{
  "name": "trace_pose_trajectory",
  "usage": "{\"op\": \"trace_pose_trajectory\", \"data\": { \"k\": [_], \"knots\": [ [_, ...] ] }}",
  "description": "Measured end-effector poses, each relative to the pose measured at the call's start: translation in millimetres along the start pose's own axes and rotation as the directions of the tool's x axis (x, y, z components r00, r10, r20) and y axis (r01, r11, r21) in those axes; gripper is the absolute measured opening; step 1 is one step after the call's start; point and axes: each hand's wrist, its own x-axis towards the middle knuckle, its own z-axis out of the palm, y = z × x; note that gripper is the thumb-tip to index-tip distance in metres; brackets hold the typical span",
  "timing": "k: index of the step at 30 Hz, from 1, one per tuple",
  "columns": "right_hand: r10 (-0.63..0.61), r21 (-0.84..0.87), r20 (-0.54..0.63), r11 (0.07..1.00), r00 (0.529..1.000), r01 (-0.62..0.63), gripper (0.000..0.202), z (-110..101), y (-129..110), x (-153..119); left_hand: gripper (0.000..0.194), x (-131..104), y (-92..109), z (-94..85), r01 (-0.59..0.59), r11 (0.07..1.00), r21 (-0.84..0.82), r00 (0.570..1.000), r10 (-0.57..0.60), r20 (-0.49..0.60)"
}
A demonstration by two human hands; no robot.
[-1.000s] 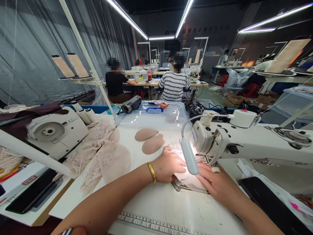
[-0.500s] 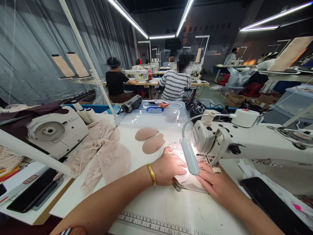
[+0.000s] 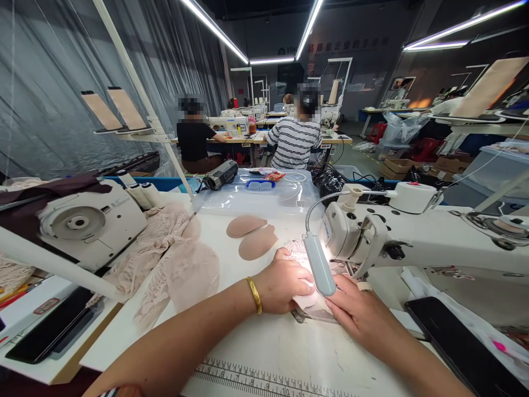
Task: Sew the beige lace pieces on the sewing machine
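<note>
Pale pink lace fabric lies under the lit gooseneck lamp, beside the head of a white sewing machine. My left hand, with a gold bangle at the wrist, is closed over the fabric's left side, fingers curled and thumb toward the machine. At the fabric's right edge, my right hand has its thumb and fingers drawn together on the cloth. The lamp hides part of its fingertips, and the needle area is out of sight behind the lamp and machine head.
Two beige cup pieces lie on the table, left of them sheer lace pieces. A clear plastic box stands behind. A printed ruler runs along the front, a black phone lies right. Co-workers sit beyond.
My right hand has shifted slightly left, its fingers closer together at the fabric's edge. My left hand stays on the fabric. The whole view has moved a little.
</note>
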Motion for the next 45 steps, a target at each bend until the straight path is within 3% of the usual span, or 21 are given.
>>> {"op": "trace_pose_trajectory", "data": {
  "k": [11,18,28,40,45],
  "knots": [
    [0.019,-0.094,-0.008,0.995,1.0,-0.02,0.033,-2,4,-3,0.013,1,-2,-0.3,0.0,1.0,0.0,1.0,0.0,-0.003],
    [0.044,-0.13,-0.111,0.99,0.993,-0.058,0.038,-3,8,-4,0.006,2,-1,-4.6,0.006,1.0,-0.002,1.0,-0.006,0.003],
    [0.059,-0.2,-0.101,0.977,0.993,-0.078,0.041,-2,15,-3,0.009,6,-3,-1.6,0.023,1.0,-0.002,1.0,-0.023,0.001],
    [0.056,-0.165,-0.132,0.983,0.99,-0.077,0.035,-2,13,-2,0.009,6,-11,7.8,0.053,0.999,-0.012,0.998,-0.053,-0.023],
    [0.07,-0.161,-0.196,0.982,0.978,-0.103,0.037,-6,12,-4,0.012,6,-8,5.5,0.07,0.998,0.0,0.998,-0.07,-0.001]
  ]
}}
